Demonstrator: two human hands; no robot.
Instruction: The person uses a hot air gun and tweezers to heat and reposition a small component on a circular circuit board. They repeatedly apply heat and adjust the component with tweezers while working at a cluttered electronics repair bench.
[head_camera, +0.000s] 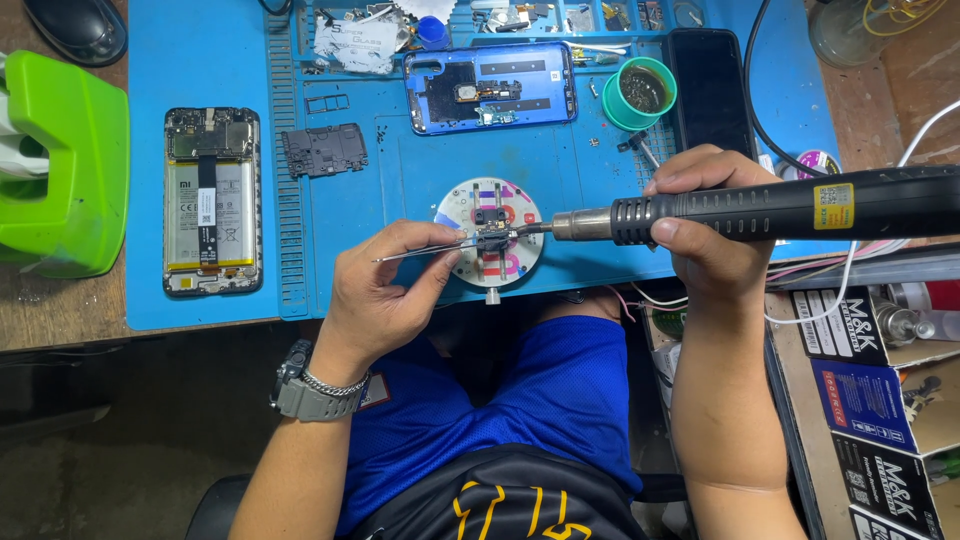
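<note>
— Why did we hold the tools that way?

— Our right hand (700, 225) was wrapped fully round the black hot-air handpiece (780, 208), its metal nozzle levelled at the small board (492, 240) clamped on the round white holder (491, 243), so the tip came in from the side. Our left hand (385, 290) pinched the tweezers (440, 250) between thumb and fingers, their tips lying at that same board, opposite the nozzle, from what we could judge.

— And where did the holder sit?

— On the blue mat (420, 180), close to the near edge of the surface, right in front of us, so both wrists could reach it.

— What about containers?

— A round green pot (640, 93) stood toward the far edge of the mat; something dark filled it, though we could not tell what. The tray slots (520, 15) along the far edge held small parts and scraps, too small to name. A clear jar (850, 30) at the far right corner showed yellowish loops inside.

— Anything else laid out?

— An opened phone with its battery showing (212, 200) lay at the mat's left edge, a blue phone back (490, 87) beyond the holder.
</note>
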